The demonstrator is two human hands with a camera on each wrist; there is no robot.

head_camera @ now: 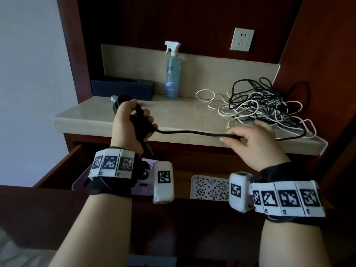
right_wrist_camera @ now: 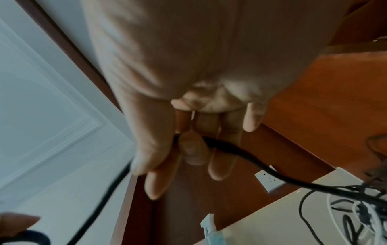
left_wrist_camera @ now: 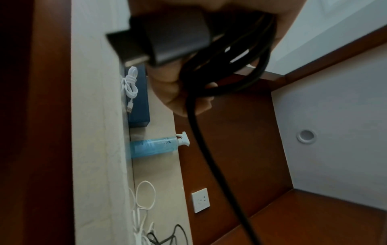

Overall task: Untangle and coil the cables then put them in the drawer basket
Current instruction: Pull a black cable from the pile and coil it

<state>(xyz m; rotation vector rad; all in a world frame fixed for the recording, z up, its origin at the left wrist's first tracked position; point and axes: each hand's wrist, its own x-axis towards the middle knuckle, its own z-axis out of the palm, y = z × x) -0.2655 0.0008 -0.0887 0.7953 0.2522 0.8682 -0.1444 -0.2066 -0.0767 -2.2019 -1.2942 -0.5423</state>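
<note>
Marble shelf (head_camera: 173,120): spray bottle (head_camera: 173,74), dark box (head_camera: 123,89), tangled cables (head_camera: 265,105), possibly round black item (head_camera: 118,105).

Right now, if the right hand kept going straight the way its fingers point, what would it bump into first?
Probably the tangled cables on the marble shelf. The right hand, pinching the black cable, points up at the near edge of that pile; depth is hard to judge.

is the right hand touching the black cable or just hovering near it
Touching. The right wrist view shows the right hand pinching the black cable between thumb and fingers; the head view agrees.
</note>
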